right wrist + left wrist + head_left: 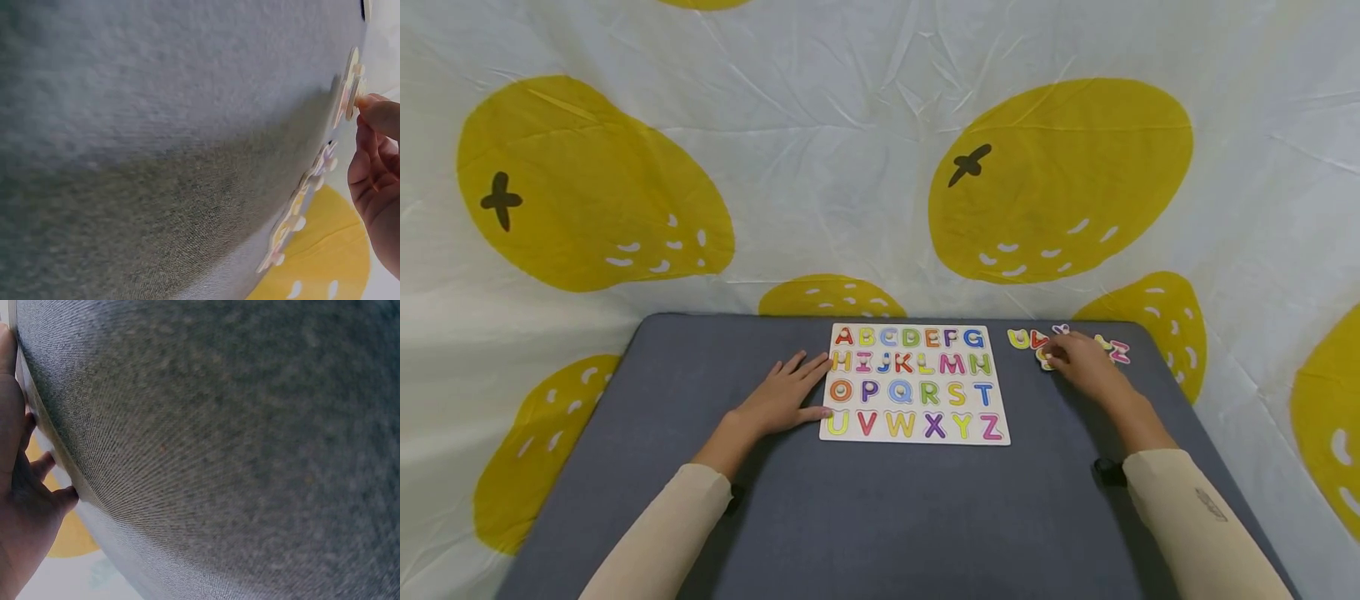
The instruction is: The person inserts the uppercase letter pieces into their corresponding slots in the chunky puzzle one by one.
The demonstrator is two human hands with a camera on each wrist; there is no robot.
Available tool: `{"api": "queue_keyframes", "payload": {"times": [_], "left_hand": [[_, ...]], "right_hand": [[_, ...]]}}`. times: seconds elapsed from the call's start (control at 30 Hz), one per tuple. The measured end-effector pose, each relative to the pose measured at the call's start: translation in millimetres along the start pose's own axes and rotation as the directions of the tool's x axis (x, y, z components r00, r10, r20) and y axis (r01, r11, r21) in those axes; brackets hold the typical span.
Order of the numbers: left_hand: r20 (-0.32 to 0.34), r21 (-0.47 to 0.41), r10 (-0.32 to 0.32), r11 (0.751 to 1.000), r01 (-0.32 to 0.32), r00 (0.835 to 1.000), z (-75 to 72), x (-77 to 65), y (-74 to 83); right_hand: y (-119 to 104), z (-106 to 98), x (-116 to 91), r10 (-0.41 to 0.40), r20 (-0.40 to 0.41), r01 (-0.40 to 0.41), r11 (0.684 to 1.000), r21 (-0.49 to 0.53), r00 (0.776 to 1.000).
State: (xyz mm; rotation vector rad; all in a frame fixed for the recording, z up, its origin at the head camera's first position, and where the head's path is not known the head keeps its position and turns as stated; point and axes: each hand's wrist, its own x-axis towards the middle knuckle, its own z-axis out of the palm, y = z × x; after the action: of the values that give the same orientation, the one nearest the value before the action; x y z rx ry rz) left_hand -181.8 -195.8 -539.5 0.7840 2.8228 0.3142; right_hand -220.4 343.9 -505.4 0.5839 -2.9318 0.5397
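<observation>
A white alphabet puzzle board [917, 408] with coloured letters from A to Z lies at the far middle of the table in the head view. My left hand [778, 397] rests at its left edge, fingers spread, with the thumb tip beside the U and a fingertip beside the H. To the right of the board, my right hand [1086, 362] pinches a yellowish letter piece [1043, 360] by its knob between thumb and fingertips. The right wrist view shows this held piece [354, 100] edge-on, close over another piece; which letter it is I cannot tell.
Loose letter pieces lie around the right hand: a yellow U [1018, 338], a red V [1038, 339], a purple piece [1060, 329] and a pink Z [1119, 352]. The dark grey table [917, 517] ends at a white curtain [835, 183] with yellow fruit prints.
</observation>
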Motion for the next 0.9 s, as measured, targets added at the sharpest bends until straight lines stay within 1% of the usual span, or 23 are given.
{"api": "queue_keyframes", "payload": {"times": [0.1,0.2,0.3,0.47,0.7,0.9], "left_hand": [[-0.005,-0.006,0.004,1.000,-0.004,1.000,-0.5,-0.7,0.0],[-0.008,-0.012,0.004,1.000,-0.004,1.000,-1.3,-0.7,-0.4],[-0.005,-0.010,0.002,1.000,-0.002,1.000,-1.0,-0.9,-1.2],[-0.004,-0.011,0.009,1.000,-0.009,1.000,-0.3,-1.3,-1.6],[-0.009,-0.008,0.010,1.000,-0.010,1.000,0.0,-1.1,-1.0],[-0.017,-0.002,0.010,1.000,-0.010,1.000,0.4,-1.7,-1.3]], "right_hand": [[-10.9,0.7,-2.1,-0.037,-0.003,0.037,0.999,-0.009,0.999],[-24.8,2.9,-3.8,-0.064,0.007,0.064,0.998,0.006,0.998],[-39.9,7.6,-5.3,-0.092,0.023,0.091,0.995,0.028,0.995],[-66.0,16.4,-6.2,-0.156,0.033,0.155,0.987,0.032,0.987],[-100.1,26.6,4.0,-0.224,0.080,0.219,0.974,0.060,0.971],[-122.4,36.4,12.5,-0.244,0.146,0.236,0.969,0.069,0.959]]}}
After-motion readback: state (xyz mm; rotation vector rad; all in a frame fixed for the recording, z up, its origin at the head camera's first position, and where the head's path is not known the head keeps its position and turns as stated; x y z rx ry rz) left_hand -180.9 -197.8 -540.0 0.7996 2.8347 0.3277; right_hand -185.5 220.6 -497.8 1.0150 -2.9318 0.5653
